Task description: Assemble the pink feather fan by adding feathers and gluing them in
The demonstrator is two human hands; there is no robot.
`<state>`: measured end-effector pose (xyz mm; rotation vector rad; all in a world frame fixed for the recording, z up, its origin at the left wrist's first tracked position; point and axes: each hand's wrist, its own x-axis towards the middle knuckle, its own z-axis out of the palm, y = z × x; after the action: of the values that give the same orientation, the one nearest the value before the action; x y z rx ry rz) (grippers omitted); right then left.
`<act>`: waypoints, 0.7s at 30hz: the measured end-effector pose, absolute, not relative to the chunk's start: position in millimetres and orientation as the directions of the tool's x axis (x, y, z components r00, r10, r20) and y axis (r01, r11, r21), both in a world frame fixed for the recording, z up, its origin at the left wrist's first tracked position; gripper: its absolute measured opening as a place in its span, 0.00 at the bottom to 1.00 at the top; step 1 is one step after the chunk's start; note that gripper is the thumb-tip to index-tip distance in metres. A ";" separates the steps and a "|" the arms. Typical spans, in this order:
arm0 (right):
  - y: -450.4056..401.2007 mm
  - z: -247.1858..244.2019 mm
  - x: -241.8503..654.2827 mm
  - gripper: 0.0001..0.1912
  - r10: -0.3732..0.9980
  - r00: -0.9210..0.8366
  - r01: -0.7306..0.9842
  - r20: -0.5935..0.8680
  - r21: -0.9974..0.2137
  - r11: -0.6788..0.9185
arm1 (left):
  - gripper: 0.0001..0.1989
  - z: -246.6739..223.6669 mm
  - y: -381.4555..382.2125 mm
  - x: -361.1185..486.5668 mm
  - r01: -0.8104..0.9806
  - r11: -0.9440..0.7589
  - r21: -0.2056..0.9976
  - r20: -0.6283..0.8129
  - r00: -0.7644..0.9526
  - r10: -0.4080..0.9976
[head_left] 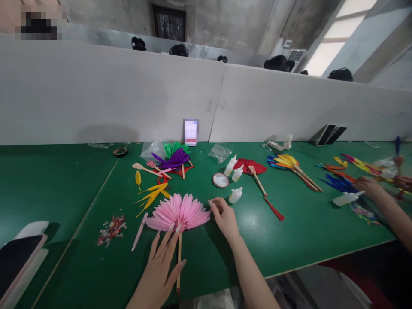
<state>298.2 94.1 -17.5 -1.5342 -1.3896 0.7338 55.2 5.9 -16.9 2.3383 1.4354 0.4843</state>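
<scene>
A pink feather fan [180, 210] with a thin wooden handle lies spread on the green table in front of me. My left hand [162, 257] rests over the fan's base, fingers stretched out and fingertips touching the lower feathers beside the handle. At the fan's right edge is my right hand [223, 214], thumb and forefinger brought together by the outermost feather tip; whether they pinch it I cannot make out. Left of the fan lies a pink stick [139, 232]. Yellow feathers [152, 196] are scattered just behind it, and a white glue bottle [235, 195] stands beyond my right hand.
Two more glue bottles [231, 165] stand near a round dish [220, 180]. Finished-looking fans lie around: purple [174, 159], red [249, 165] and multicoloured [288, 162]. Small red and white scraps [112, 230] are at left. A co-worker's hand [370, 187] works at far right.
</scene>
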 end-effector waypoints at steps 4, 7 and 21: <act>93.9 -20.0 295.1 0.14 0.983 0.116 0.464 0.141 -0.883 0.072 | 0.33 -21.9 6.5 56.6 0.796 -0.419 0.436 0.096 0.422 0.902; 92.9 -20.9 290.5 0.13 0.987 0.060 0.472 0.151 -0.875 0.106 | 0.34 -22.6 9.0 58.3 0.804 -0.423 0.419 0.110 0.417 0.902; 95.0 -26.2 282.1 0.13 0.977 0.053 0.544 0.206 -0.827 0.145 | 0.36 -33.6 12.9 58.2 0.838 -0.468 0.281 0.229 0.415 0.881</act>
<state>282.1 95.0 -26.2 -1.5057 -1.6001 0.6645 58.2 12.9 -33.6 2.5370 1.5488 0.5263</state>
